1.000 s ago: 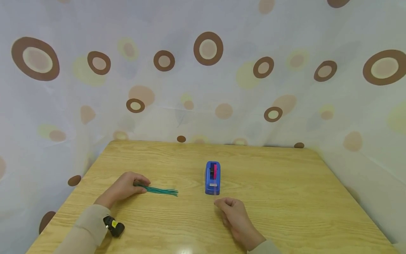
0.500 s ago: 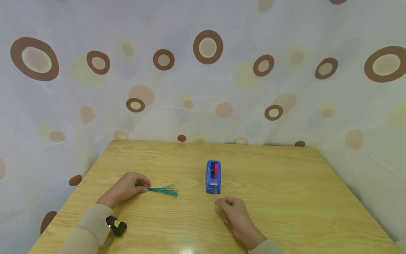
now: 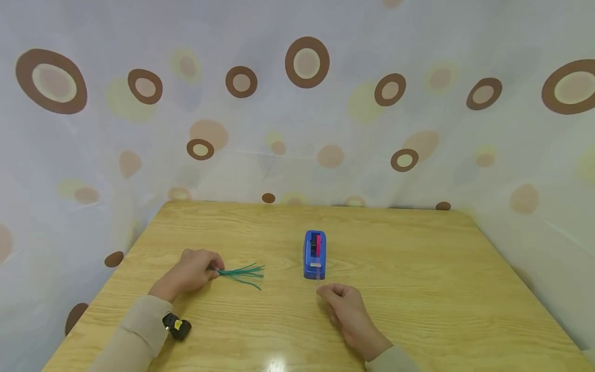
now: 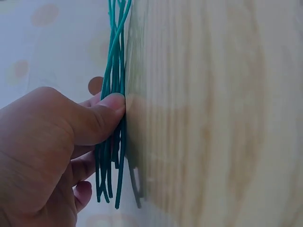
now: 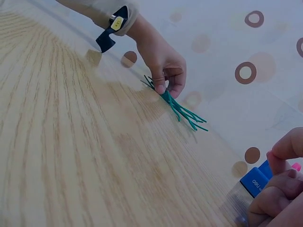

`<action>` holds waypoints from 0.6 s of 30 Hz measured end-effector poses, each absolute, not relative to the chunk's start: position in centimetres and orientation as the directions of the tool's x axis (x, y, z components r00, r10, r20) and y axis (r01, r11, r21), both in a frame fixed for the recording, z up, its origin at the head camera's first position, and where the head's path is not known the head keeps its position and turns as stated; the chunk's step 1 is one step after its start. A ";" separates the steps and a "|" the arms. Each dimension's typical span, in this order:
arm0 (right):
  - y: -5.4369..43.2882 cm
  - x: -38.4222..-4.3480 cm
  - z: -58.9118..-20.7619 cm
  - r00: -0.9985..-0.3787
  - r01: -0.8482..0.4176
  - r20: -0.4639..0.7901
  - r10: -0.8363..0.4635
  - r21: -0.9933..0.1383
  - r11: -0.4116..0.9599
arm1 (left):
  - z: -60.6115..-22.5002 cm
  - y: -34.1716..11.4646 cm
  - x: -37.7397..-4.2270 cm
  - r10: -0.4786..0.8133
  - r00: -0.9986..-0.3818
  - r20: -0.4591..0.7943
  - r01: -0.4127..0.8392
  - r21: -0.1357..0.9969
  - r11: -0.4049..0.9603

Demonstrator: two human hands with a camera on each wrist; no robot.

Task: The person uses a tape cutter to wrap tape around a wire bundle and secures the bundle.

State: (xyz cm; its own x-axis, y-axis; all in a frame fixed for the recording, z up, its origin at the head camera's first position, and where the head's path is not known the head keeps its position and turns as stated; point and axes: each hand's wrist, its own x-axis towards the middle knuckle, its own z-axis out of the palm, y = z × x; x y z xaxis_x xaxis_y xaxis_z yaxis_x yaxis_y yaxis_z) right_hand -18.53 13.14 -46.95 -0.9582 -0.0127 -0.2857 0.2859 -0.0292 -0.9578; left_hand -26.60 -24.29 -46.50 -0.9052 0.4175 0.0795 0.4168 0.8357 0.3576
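My left hand (image 3: pixel 192 271) pinches a bundle of thin green strands (image 3: pixel 244 271) between thumb and fingers, just over the table. In the left wrist view the green strands (image 4: pixel 113 66) pass under the thumb, with short ends sticking out on the other side. Their free ends fan out to the right in the head view. A blue tape dispenser (image 3: pixel 308 266) with a pink-and-black core stands at the middle of the table. In front of it my right hand (image 3: pixel 348 315) pinches the end of a clear strip of tape (image 3: pixel 318 273) that runs from the dispenser; the strip is faint.
The wooden table (image 3: pixel 418 274) lies under both hands. A white curtain (image 3: pixel 260 119) with brown rings and pale dots hangs behind and along both sides. A black wrist camera (image 3: pixel 177 326) sits on the left sleeve.
The green strands have spread from a narrow bundle into a fan at their free ends. The right hand holds its place by the dispenser. The head view has tilted slightly.
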 end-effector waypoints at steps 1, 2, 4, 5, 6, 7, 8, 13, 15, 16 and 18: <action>13.1 -18.5 -46.9 -0.959 0.284 -0.283 -0.011 -0.958 -0.031 | -46.4 -24.2 -26.5 0.417 -0.906 0.074 0.414 0.362 0.835; 13.1 -18.5 -46.9 -0.960 0.281 -0.281 -0.010 -0.959 -0.031 | -46.4 -24.1 -26.5 0.415 -0.907 0.069 0.409 0.370 0.834; 13.1 -18.5 -46.9 -0.961 0.278 -0.277 -0.008 -0.960 -0.034 | -46.3 -24.0 -26.4 0.416 -0.907 0.069 0.409 0.384 0.828; 13.1 -18.5 -46.9 -0.961 0.276 -0.276 -0.006 -0.961 -0.032 | -46.4 -24.0 -26.4 0.413 -0.908 0.070 0.407 0.384 0.829; 13.1 -18.5 -47.0 -0.961 0.276 -0.276 -0.004 -0.961 -0.034 | -46.4 -23.9 -26.3 0.413 -0.908 0.073 0.407 0.386 0.828; 13.1 -18.5 -47.0 -0.961 0.276 -0.277 -0.003 -0.960 -0.036 | -46.4 -23.9 -26.3 0.415 -0.907 0.075 0.410 0.388 0.826; 13.1 -18.5 -47.1 -0.961 0.277 -0.277 -0.001 -0.960 -0.037 | -46.5 -23.9 -26.3 0.416 -0.906 0.078 0.412 0.392 0.823; 13.2 -18.4 -47.2 -0.959 0.283 -0.284 -0.002 -0.958 -0.040 | -46.8 -24.2 -26.3 0.410 -0.908 0.089 0.408 0.417 0.812; 13.2 -18.3 -47.2 -0.958 0.286 -0.286 0.001 -0.957 -0.039 | -46.9 -24.2 -26.4 0.411 -0.907 0.096 0.411 0.424 0.807; 13.2 -18.3 -47.1 -0.958 0.287 -0.287 0.001 -0.957 -0.037 | -47.0 -24.3 -26.4 0.415 -0.905 0.099 0.415 0.425 0.805; 13.3 -18.3 -47.1 -0.957 0.290 -0.290 0.005 -0.957 -0.035 | -47.0 -24.2 -26.5 0.419 -0.903 0.094 0.416 0.435 0.799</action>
State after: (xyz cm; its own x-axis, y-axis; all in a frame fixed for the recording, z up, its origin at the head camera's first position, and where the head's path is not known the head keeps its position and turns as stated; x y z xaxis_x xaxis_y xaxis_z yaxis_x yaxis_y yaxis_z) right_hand -18.31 13.26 -47.09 -0.9570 0.0049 -0.2900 0.2896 -0.0347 -0.9565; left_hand -26.51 -24.23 -46.96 -0.9031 0.4191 0.0940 0.4159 0.7986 0.4350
